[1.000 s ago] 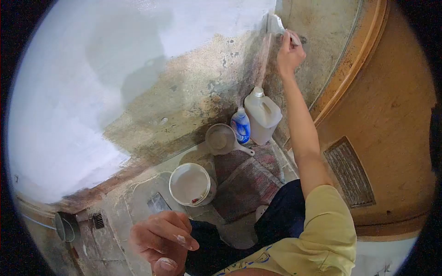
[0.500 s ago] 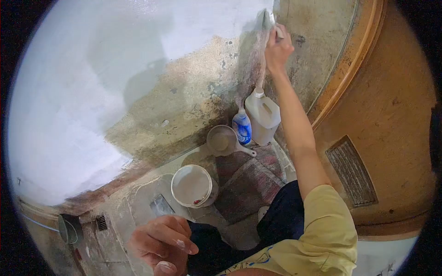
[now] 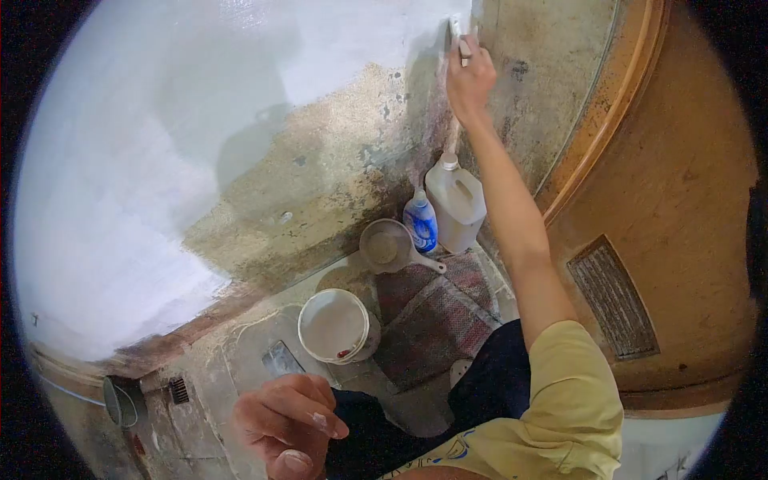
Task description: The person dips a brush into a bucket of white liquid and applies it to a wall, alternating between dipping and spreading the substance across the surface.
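Note:
My right hand [image 3: 472, 78] is closed around the handle of a putty knife [image 3: 458, 30], whose blade lies against the wall near the corner, at the edge of the white coat [image 3: 352, 32]. Below that arm stand a translucent jug [image 3: 458, 204] and a blue and white bottle [image 3: 421, 222]. Low in the view, my left hand [image 3: 288, 424] hangs in front of my body with fingers loosely bent and the thumb apart. White smears mark its fingers, and nothing shows in it. A white bucket [image 3: 370, 340] with something small and red inside stands just beyond it.
A dipper [image 3: 386, 246] with a handle sits beside the bottle. A woven mat [image 3: 432, 320] covers part of the floor. Left of the bucket lies a flat grey piece [image 3: 282, 359]. A dark container [image 3: 120, 402] is at far left, and a brown door [image 3: 680, 240] with a vent at right.
My right hand and the putty knife have shifted slightly left and a little down along the wall. My left hand has moved slightly right, still loosely bent.

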`<state>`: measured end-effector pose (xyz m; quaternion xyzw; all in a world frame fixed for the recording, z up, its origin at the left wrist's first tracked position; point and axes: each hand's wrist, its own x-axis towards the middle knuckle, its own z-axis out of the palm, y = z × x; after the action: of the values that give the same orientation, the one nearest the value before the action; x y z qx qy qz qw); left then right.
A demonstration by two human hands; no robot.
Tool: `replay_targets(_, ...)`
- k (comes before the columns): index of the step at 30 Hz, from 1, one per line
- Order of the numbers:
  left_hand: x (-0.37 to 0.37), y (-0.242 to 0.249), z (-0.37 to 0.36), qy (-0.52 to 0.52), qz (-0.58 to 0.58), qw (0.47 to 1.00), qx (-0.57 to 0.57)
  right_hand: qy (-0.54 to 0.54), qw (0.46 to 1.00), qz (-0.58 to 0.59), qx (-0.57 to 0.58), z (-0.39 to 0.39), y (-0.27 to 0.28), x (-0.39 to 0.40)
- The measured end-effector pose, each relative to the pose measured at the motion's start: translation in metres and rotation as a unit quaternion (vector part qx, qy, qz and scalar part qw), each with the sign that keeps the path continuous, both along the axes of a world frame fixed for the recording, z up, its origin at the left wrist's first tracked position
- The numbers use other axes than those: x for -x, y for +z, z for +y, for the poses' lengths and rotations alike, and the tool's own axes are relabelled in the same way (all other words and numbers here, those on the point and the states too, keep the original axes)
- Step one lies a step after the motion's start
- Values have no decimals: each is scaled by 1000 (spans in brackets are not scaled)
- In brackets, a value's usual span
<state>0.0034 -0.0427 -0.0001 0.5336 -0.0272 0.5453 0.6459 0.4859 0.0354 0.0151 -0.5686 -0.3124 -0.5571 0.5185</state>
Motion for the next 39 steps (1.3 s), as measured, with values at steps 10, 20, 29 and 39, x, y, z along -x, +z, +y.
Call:
replay_targets(10,1,0,-1,9,16,1000,15,-2,999,32,-18,1,11,-11)
replay_targets(20,-4,-3,-6,-4,31,999,21,144,989,-19,13,32,18,115)
replay_targets(29,3,0,-7,-1,12,1000,20,521,838,138,-88,37,41,150)
replay_targets(39,6,0,7,-15,77,996,-47,476,845,110,-218,-22,45,46)
